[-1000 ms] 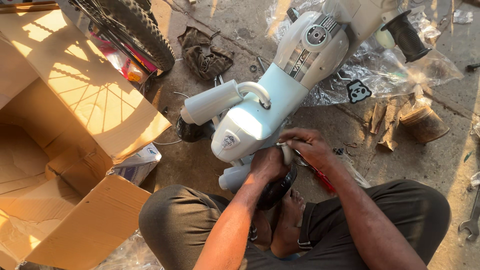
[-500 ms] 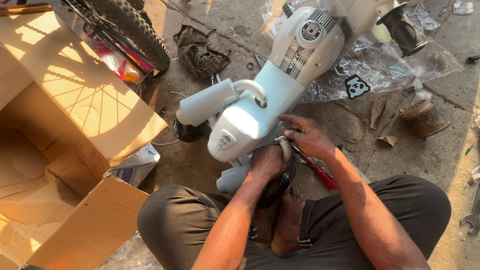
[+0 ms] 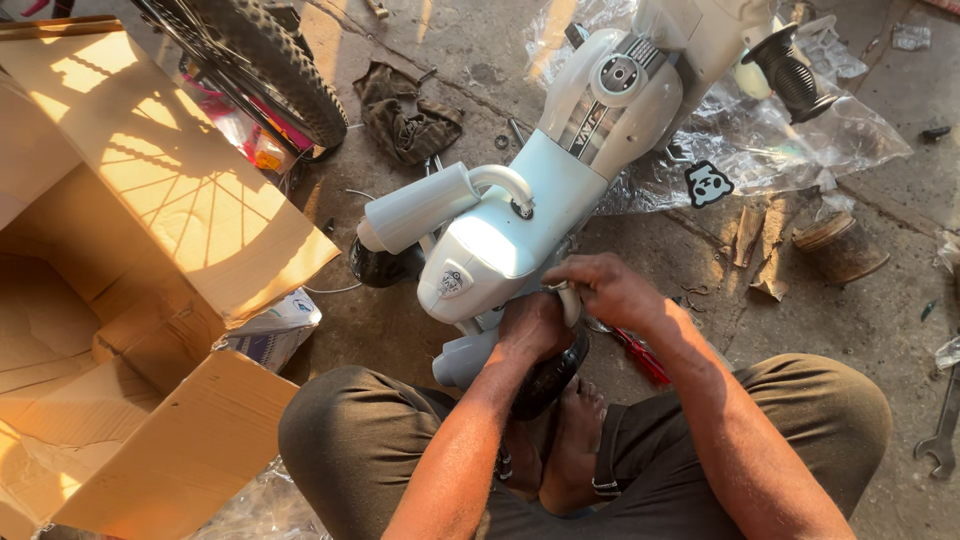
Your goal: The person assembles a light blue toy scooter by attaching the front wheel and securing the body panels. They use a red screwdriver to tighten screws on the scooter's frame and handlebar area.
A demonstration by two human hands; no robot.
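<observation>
Your left hand [image 3: 532, 325] and right hand [image 3: 605, 290] are pressed together at the rear of the pale blue-and-white plastic ride-on toy motorbike [image 3: 530, 200], both closed around a small white curved fitting [image 3: 571, 303] just above the black rear wheel [image 3: 550, 375]. The bike lies tilted on the concrete floor [image 3: 880, 300] between your knees and the clear plastic wrapping [image 3: 800, 140].

As far as you can judge, the body is largely together: seat, tank and one black handlebar grip [image 3: 790, 70] are in place, and the back end is what remains under your hands. Whether the fitting is seated yet, you cannot tell.

Counted outward: one toy bike, one red-handled tool [image 3: 640, 355] lying beside your right forearm, one metal spanner [image 3: 940, 435] at the far right, one dark crumpled rag [image 3: 405, 115], one large open brown cardboard box [image 3: 130, 250], one small printed carton [image 3: 275, 325] against it, and one knobbly bicycle tyre [image 3: 280, 65] above.
</observation>
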